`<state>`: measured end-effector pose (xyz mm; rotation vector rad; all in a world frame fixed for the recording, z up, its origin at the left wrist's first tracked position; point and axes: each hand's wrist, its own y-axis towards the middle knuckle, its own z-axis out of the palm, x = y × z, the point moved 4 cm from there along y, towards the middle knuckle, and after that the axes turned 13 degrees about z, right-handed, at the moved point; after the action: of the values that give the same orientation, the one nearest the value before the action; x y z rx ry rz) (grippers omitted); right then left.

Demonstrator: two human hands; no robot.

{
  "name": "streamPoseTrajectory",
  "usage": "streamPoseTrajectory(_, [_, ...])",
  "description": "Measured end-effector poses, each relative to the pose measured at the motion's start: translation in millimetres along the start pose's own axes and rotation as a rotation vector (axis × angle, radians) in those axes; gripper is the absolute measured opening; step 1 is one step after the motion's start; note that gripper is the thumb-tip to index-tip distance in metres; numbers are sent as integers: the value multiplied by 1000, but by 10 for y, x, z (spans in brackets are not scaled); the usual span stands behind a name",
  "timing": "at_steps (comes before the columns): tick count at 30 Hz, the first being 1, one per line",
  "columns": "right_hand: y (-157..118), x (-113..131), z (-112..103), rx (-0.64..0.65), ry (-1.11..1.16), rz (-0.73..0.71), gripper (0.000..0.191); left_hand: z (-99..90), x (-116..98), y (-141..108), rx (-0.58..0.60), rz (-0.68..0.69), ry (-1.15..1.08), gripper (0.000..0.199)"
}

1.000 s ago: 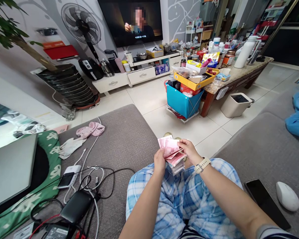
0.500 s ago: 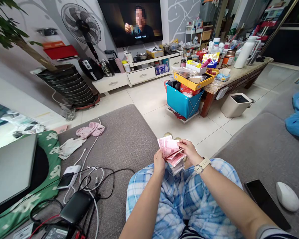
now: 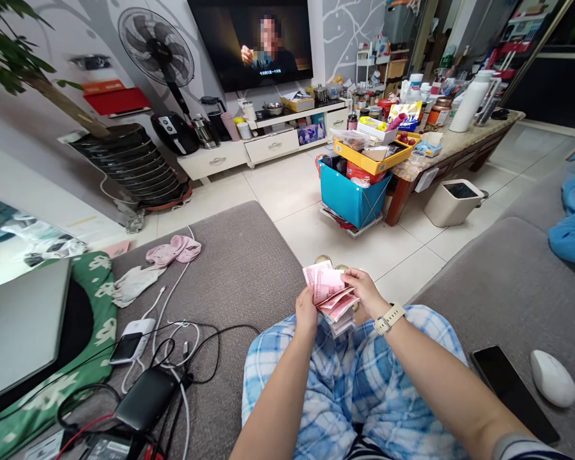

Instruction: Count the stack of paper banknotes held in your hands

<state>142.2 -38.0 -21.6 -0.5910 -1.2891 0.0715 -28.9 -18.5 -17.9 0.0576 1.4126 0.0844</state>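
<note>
Pink banknotes are held up in a loose, fanned stack above my lap. My left hand is closed on the stack's left edge, the thumb lying on its face. With a pinch, my right hand grips the upper right corner of the front notes; a beige watch is on that wrist. The lower notes hang folded and spread beneath. Small round golden objects show partly behind the notes; I cannot make out what they are. Blue plaid trousers cover my legs.
On the grey sofa to my right lie a phone and a white mouse. To my left are tangled cables, a black power bank and a laptop on a green cushion. A blue bin stands ahead beside a loaded table.
</note>
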Motion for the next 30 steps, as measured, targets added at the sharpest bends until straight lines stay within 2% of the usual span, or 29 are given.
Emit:
streamPoseTrajectory(11, [-4, 14, 10, 12, -13, -8, 33, -25, 6, 15, 24, 17, 85, 39])
streamPoseTrajectory(30, [40, -34, 31, 103, 71, 22, 30, -13, -4, 6, 22, -13, 10, 38])
